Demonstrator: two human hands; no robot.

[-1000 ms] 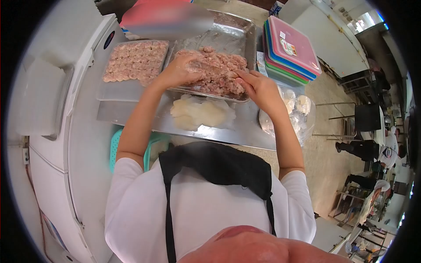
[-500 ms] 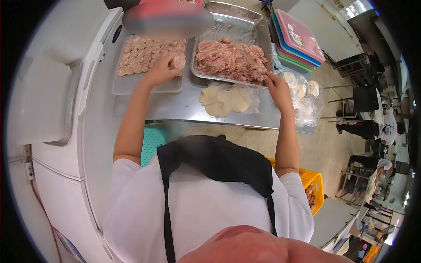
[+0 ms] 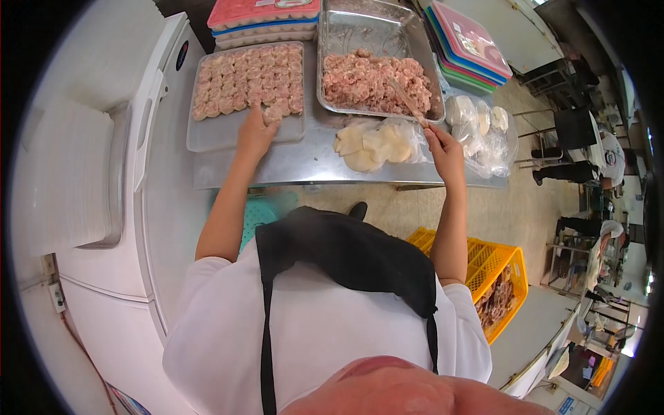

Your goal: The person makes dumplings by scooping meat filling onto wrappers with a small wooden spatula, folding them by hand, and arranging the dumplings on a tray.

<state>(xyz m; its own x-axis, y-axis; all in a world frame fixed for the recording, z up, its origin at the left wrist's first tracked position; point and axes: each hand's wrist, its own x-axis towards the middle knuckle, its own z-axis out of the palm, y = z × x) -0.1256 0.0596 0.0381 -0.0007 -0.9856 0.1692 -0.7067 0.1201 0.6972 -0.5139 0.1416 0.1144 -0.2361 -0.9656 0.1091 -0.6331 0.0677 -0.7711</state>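
Left hand (image 3: 256,133): grip on one meat dumpling (image 3: 272,113), at four o'clock in the tray (image 3: 228,136). Right hand (image 3: 446,149): grip closed on a flat tool (image 3: 413,109), at the pan's (image 3: 363,15) five o'clock.

Metal table (image 3: 311,168), dumpling tray (image 3: 280,142), metal pan of minced meat (image 3: 332,109), pale wrappers on plastic (image 3: 377,144), bagged dough rounds (image 3: 481,138), stacked lidded boxes (image 3: 266,31)

Bare strip of counter (image 3: 315,159) runs along the near edge, open from above; narrow gap between tray (image 3: 214,138) and pan (image 3: 380,115). Pan's raised walls block low sideways passage; stick (image 3: 408,102) crosses near rim. Box stacks, pink-lidded (image 3: 266,29) and multicoloured (image 3: 467,52), hem far side.
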